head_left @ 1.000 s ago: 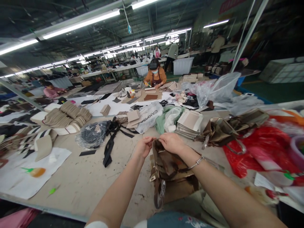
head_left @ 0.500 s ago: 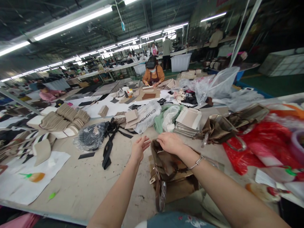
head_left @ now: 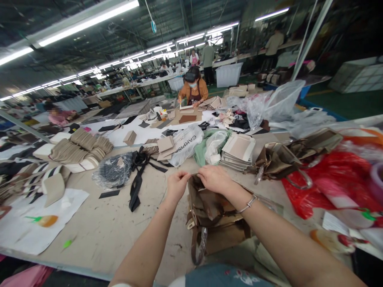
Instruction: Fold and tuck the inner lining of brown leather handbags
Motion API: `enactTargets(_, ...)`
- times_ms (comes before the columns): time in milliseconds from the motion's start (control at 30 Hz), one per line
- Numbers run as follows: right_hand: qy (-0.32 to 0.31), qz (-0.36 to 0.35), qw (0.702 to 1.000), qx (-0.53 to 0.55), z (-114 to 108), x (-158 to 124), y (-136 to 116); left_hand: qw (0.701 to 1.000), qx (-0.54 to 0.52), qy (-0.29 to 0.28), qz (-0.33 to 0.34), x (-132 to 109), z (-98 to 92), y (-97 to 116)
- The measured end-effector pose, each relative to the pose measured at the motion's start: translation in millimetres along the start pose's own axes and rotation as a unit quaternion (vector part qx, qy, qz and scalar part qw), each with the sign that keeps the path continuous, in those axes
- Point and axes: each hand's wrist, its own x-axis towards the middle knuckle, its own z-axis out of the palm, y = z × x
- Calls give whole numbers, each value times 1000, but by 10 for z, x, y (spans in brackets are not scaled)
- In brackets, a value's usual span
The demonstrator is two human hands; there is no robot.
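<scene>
A brown handbag (head_left: 214,203) lies on the table in front of me, its mouth gaping and its strap hanging toward my body. My left hand (head_left: 177,185) is closed, thumb and fingers pinching the far left corner of the bag's rim. Close beside it, my right hand (head_left: 214,178) grips the same far rim, its fingers bent over the edge; a bracelet circles that wrist. My right forearm passes over the bag's right side and hides part of it. Inside the bag, folds of brown lining show.
Beyond the bag are a stack of beige panels (head_left: 237,151) and a plastic bag (head_left: 187,145). More brown bags (head_left: 275,159) and a red plastic bag (head_left: 326,179) lie right. Black straps (head_left: 136,193) and a glue bottle (head_left: 48,221) lie left. A co-worker (head_left: 193,89) sits opposite.
My left hand has gone from open fingers beside the bag to a pinch on its rim corner. My right hand keeps its hold at nearly the same spot.
</scene>
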Motion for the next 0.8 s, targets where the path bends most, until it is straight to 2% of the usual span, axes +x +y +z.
enactTargets(67,-4,3,1000,4,-2,-1,10,992,-115,-4,-58,7,12,-40)
enactTargets(167,-6,8,1000,7,-6,1,18,958,-245,-2,-146,1,-12,-82)
enactTargets(333,-11,14,1000,7,-16,-8,6,903,-345,-28,-254,-104,-133,-165)
enactTargets(433,-24,8,1000,15,-41,-19,19,893,-351,-50,-277,-322,-174,-270)
enactTargets(600,-34,6,999,30,-78,-13,49,928,-271,-80,-245,-937,-227,-450)
enactTargets(700,-29,9,999,31,-71,-9,43,931,-220,-147,-252,-1313,-320,-504)
enactTargets(800,-35,17,998,53,-63,-12,61,925,-164,-249,-236,-1607,-404,-538)
